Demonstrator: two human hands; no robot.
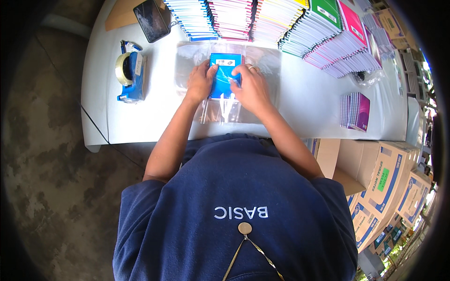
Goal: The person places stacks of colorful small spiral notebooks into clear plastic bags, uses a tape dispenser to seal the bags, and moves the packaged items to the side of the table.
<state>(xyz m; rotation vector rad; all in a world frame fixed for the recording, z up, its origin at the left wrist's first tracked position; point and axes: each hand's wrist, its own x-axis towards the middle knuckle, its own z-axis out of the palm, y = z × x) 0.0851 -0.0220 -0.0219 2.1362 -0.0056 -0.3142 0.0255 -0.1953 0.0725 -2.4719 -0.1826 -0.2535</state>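
Note:
A small blue spiral notebook (220,83) with a white label lies in front of me, over clear plastic bags (187,56) spread flat on the table. A red spiral edge shows at its upper right, so another notebook seems to lie under it. My left hand (200,80) grips its left edge, thumb on the cover and fingers at the side. At the right edge my right hand (253,89), wearing a ring, is curled with thumb and fingers on the notebook. Clear plastic reaches below the notebook; whether it encloses the notebook I cannot tell.
On the white table (309,103), a blue tape dispenser (136,77) stands left and a dark phone (151,21) lies far left. Rows of spiral notebooks (232,18) line the back. Small purple notebooks (358,111) stand right. Cardboard boxes (389,173) sit below right.

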